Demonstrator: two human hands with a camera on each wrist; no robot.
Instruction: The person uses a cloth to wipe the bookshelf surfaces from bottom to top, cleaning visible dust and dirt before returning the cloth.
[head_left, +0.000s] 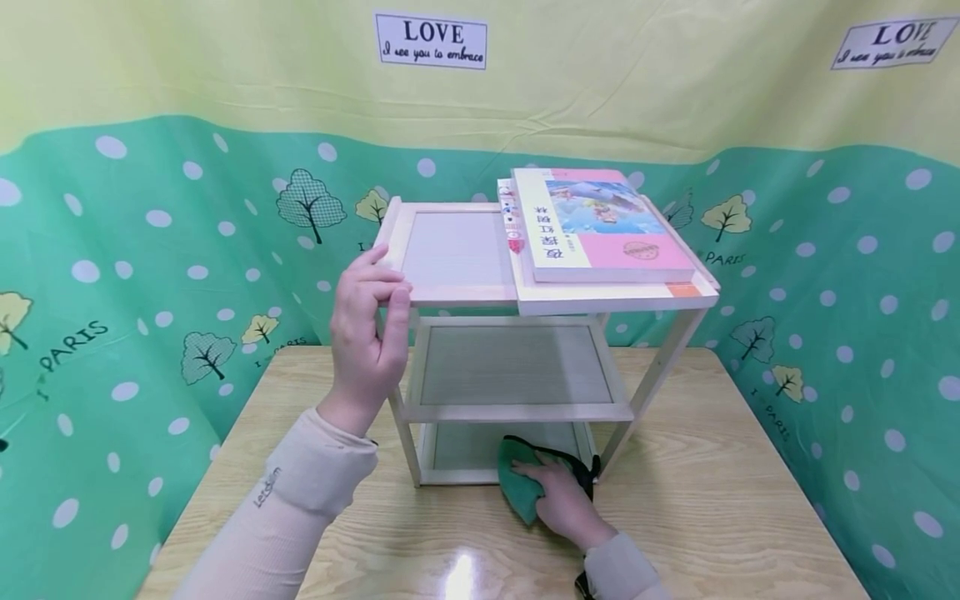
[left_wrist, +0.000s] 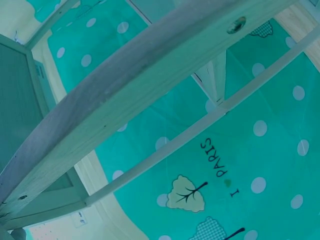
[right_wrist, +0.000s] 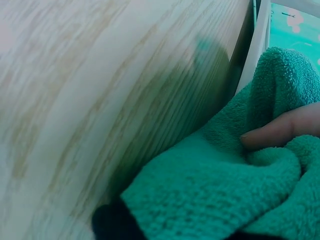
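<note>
A white wooden three-tier shelf (head_left: 517, 412) stands on the table. My left hand (head_left: 367, 325) grips its top tier at the front left corner, fingertips over the rim and thumb at the front. In the left wrist view, a side post (left_wrist: 115, 85) of the shelf crosses close to the camera. Low at the front right, my right hand (head_left: 562, 500) holds a green terry cloth (right_wrist: 210, 185) with black edging against the bottom tier's front rail. One finger (right_wrist: 285, 127) presses into a fold of it. Part of the cloth hangs down toward the tabletop.
Books lie on the right half of the top tier, a pink and white one (head_left: 652, 250) uppermost. The light wood table (head_left: 720, 500) carries the shelf. A green and yellow curtain (head_left: 150, 275) with dots and trees hangs behind and at both sides.
</note>
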